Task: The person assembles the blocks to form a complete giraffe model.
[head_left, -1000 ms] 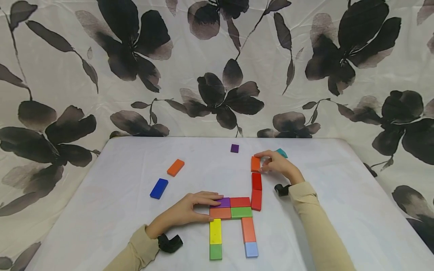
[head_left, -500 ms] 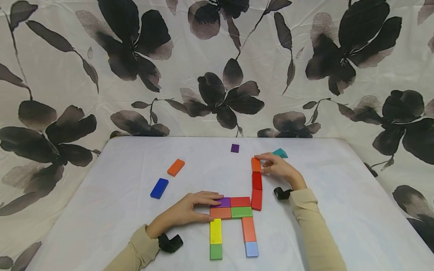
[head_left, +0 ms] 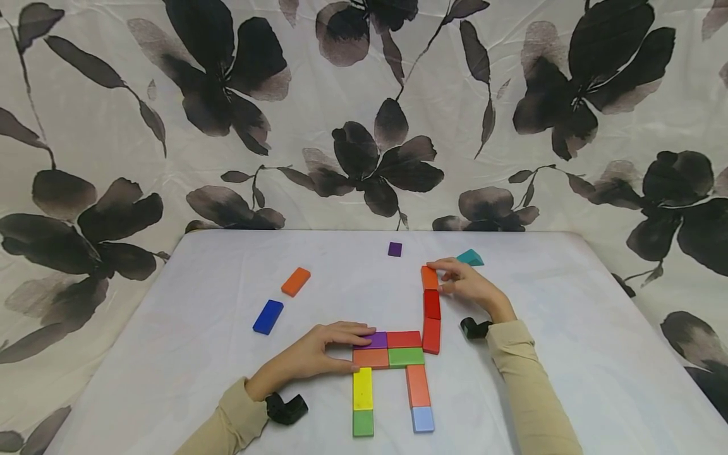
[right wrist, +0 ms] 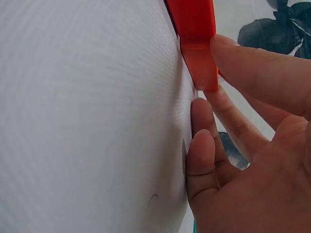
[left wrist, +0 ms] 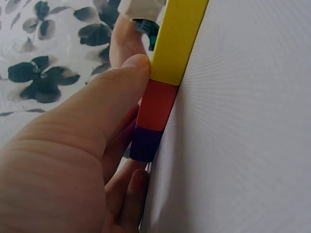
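Note:
My right hand (head_left: 469, 281) pinches an orange block (head_left: 429, 278) between thumb and index finger. In the right wrist view that orange block (right wrist: 200, 68) meets the end of a red block (right wrist: 194, 19). Two red blocks (head_left: 431, 304) continue the column toward me. My left hand (head_left: 318, 351) lies at the left end of a two-row group, fingers fairly straight. Its fingertips touch the purple block (head_left: 375, 341); its thumb is on the salmon block (head_left: 371, 359), near the yellow block (head_left: 362, 388). Red (head_left: 404, 339) and green (head_left: 406, 357) blocks complete the group.
Two legs run toward me, ending in a green block (head_left: 363, 423) and a light blue block (head_left: 423, 419). Loose around lie an orange block (head_left: 296, 282), a blue block (head_left: 268, 317), a small purple block (head_left: 395, 249) and a teal block (head_left: 471, 257) behind my right hand.
My right hand has drawn the orange block slightly toward me, against the red block, closing the small gap. More of the teal block shows. The left hand has stayed in place.

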The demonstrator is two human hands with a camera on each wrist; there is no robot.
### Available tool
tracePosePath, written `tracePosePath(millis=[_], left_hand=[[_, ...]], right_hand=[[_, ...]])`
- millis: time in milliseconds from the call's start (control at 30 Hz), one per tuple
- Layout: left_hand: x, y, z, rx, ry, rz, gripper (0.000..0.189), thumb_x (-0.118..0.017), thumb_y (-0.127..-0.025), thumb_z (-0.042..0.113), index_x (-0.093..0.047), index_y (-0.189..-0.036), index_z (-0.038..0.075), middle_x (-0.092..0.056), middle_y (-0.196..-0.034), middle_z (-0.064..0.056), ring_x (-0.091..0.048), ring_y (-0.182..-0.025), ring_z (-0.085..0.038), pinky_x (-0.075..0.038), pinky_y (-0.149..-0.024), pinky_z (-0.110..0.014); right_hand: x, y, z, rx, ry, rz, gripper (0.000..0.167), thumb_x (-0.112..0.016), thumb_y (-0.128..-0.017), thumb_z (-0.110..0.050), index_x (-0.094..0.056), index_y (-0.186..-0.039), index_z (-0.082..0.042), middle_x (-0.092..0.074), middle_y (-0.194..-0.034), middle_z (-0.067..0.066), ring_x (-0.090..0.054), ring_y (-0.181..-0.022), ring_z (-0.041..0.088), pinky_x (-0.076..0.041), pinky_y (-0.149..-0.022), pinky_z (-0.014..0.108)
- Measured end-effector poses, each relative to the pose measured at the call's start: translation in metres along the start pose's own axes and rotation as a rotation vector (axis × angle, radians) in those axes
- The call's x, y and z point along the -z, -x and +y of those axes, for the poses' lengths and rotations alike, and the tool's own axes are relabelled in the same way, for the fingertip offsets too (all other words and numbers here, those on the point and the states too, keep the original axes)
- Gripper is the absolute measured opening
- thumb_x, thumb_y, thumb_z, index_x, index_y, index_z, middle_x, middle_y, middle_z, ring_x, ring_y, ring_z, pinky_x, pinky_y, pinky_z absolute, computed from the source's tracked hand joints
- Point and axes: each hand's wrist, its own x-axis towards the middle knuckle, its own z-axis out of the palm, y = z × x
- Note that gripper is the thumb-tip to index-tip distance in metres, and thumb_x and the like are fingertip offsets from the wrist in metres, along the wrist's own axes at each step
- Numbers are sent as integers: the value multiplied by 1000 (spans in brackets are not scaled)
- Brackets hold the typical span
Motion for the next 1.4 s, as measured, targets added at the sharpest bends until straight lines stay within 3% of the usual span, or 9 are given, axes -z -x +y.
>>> tracePosePath(millis=[267,400,767,1400], left_hand=[[0,0,1,16,3,-3,48,-76,-88,30,-65,-134,23,-51,-145,11,-39,-140,-16,-33,-111,-54],[0,0,2,19,0,-3,48,-76,-88,31,-64,-134,24,-51,-145,11,-39,-140,-16,-33,-111,-54],[0,0,0,22,-1,-1,48,-77,-88,30,-65,-134,25,-51,-145,13,-38,-141,-15,-33,-111,-54],[0,-1,-3,9,-8,-5,48,-77,-88,30,-64,-134,24,-51,-146,11,-39,-140,-16,-33,-111,-53]], right_hand=[[-1,-1,3,-2,15,-1,51,-64,-93,-8,-52,-142,-1,-46,-138,20,-44,-109,31,-43,-83,34],[-3,-2,2,-17,31,10,59,-72,-90,-15,-51,-143,-2,-45,-138,19,-43,-109,32,-42,-82,35],[-5,-3,3,-85,49,39,65,-77,-84,-13,-53,-143,-9,-48,-134,14,-44,-113,30,-44,-86,37],[-5,-3,4,-53,55,39,64,-77,-83,-13,-53,-142,-7,-49,-131,16,-44,-111,31,-44,-85,36]])
